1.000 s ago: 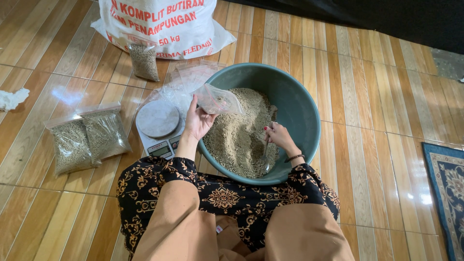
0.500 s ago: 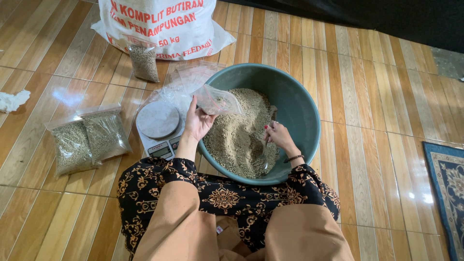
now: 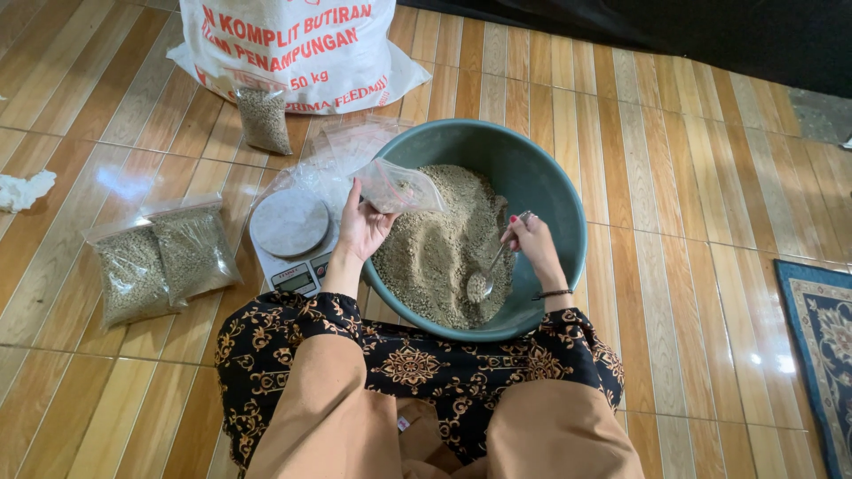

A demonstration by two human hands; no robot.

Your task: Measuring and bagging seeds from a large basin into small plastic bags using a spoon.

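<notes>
Here the left hand (image 3: 362, 229) pinches a clear bag (image 3: 401, 187), the right hand (image 3: 532, 241) grips a spoon (image 3: 486, 277) dipped in feed (image 3: 435, 248)

A large white sack (image 3: 293, 44) with red lettering lies at eleven o'clock, a small filled bag (image 3: 264, 120) against it. Two sealed pellet bags (image 3: 160, 259) rest at nine o'clock beside the scale's display (image 3: 295, 278).

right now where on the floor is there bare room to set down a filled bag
The widest free patch is the wood floor right of the green basin, up to the rug. A smaller gap lies between the two filled bags and the white sack. It is crowded around the scale, by the left hand.
</notes>
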